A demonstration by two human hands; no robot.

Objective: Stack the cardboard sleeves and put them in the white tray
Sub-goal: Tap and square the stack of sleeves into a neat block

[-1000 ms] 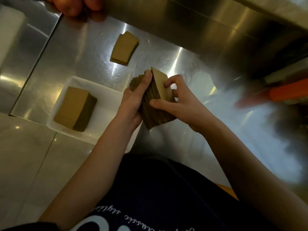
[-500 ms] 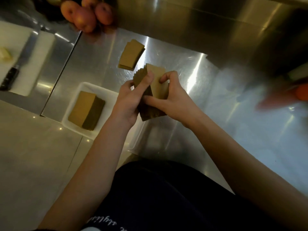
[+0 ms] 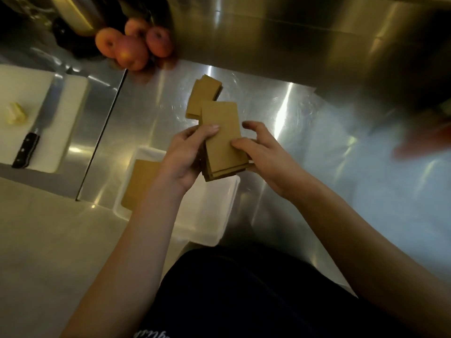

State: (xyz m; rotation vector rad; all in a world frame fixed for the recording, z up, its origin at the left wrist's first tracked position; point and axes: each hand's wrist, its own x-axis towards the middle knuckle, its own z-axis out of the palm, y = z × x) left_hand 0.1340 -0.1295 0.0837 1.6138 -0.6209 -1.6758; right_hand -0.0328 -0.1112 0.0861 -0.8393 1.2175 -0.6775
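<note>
While the person stands at the shiny metal worktop (image 3: 280, 106), both hands are busy with 1 stack of cardboard sleeves (image 3: 220, 142). The left hand (image 3: 184, 159) grips the stack's left side, with its thumb lying flat on the front sleeve and its fingers curled round the back. The right hand (image 3: 267, 164) grips the right side, with its thumb pressed on the brown front. Its first finger is bent just above the edge, and its other fingers are tucked underneath. The stack is up in the air between the 2 hands, tipped so its flat front faces up. The sleeves are not quite lined up, and a few edges peek out like little steps at the end near the wrists.

Right under the hands sits the white tray (image 3: 219, 215). A second stack (image 3: 140, 181) of brown sleeves already lies in it, under the left wrist and a bit to the left, partly hidden by the arm. The part of the tray under the right wrist shows bare white.

Just past the fingertips, a loose pile (image 3: 203, 93) of sleeves lies flat on the worktop, and the held stack covers its near corner.

Further past the left hand sit some red apples (image 3: 133, 47). Far out to the left of the left hand there is a white cutting board (image 3: 70, 118). A knife (image 3: 34, 132) with a black handle lies on it, beside a small pale yellow bit of food (image 3: 15, 113). Near the elbows you can see the person's dark shirt (image 3: 244, 301).
</note>
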